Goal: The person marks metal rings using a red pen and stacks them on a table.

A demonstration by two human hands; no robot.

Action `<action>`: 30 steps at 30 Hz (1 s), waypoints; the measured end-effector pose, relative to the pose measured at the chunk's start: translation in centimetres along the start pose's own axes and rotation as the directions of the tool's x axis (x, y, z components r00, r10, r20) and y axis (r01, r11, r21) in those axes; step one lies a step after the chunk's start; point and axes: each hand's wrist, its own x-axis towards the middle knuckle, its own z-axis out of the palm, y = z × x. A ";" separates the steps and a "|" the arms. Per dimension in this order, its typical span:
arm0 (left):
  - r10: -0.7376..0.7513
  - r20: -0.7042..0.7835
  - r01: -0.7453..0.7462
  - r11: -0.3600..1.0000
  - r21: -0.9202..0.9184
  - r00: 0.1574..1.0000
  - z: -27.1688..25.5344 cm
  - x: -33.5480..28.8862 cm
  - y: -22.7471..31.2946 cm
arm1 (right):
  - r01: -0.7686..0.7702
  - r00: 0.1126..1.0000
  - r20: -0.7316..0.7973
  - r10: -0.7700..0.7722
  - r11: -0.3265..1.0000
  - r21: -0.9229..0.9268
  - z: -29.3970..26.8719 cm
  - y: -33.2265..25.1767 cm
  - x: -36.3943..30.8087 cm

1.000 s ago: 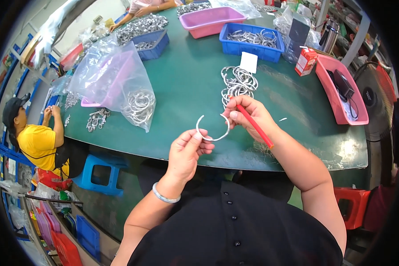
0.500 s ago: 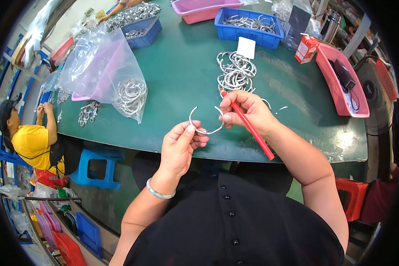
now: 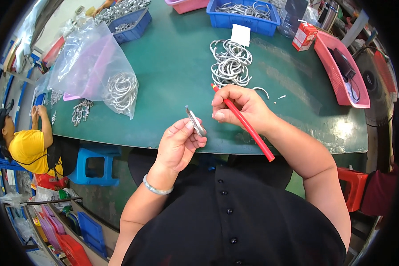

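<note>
My left hand (image 3: 176, 144) pinches a silver open bangle (image 3: 195, 122) between thumb and fingers, just above the table's near edge. The bangle is turned edge-on, so its open ring shape hardly shows. To its right, my right hand (image 3: 246, 108) holds a long red pencil-like stick (image 3: 251, 130) slanting across the palm, its yellow-banded end pointing up and away. The right thumb and forefinger are bent and do not touch the bangle. Beyond my right hand lies a heap of silver open bangles (image 3: 229, 66), with a single bangle (image 3: 262, 91) apart from it.
A white paper (image 3: 240, 34) touches the heap on the green table (image 3: 173, 66). Blue bin (image 3: 244, 20) of bangles behind; pink basket (image 3: 341, 73) and red drink carton (image 3: 304, 36) right. Plastic bag (image 3: 122, 93) of bangles left. A person in yellow (image 3: 29, 148) sits far left.
The bangle has turned from facing me as an open ring to edge-on. My right fingers have come away from its end. The view has shifted slightly.
</note>
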 end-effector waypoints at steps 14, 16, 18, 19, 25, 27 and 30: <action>0.033 0.025 -0.033 0.999 0.004 0.999 -0.6 0.0 -0.6 | 0.052 0.998 0.026 -0.050 0.996 -0.079 -0.2 0.2 -0.2; 0.041 0.052 -0.042 0.999 0.012 0.998 -0.7 0.0 -0.6 | 0.056 0.997 0.049 -0.053 0.996 -0.069 -0.1 0.0 -0.3; 0.079 0.047 -0.081 0.996 0.046 0.996 -0.7 0.2 -0.6 | 0.062 0.996 0.071 -0.058 0.996 -0.059 -0.2 0.0 -0.1; 0.078 0.047 -0.080 0.996 0.046 0.996 -0.6 0.2 -0.7 | 0.070 0.994 0.088 -0.065 0.996 -0.053 -0.2 0.0 -0.2; 0.261 -0.018 -0.248 0.936 0.251 0.965 -0.3 0.1 -1.1 | 0.093 0.989 0.129 -0.077 0.989 -0.119 -0.2 -0.2 -0.4; 0.382 -0.013 -0.359 0.877 0.320 0.924 -0.2 0.0 -1.1 | 0.102 0.988 0.133 -0.081 0.982 -0.159 -0.3 -0.2 -0.3; 0.398 -0.009 -0.376 0.874 0.307 0.917 -0.3 0.0 -1.0 | 0.145 0.985 0.126 -0.115 0.953 -0.267 -0.5 -0.2 -0.3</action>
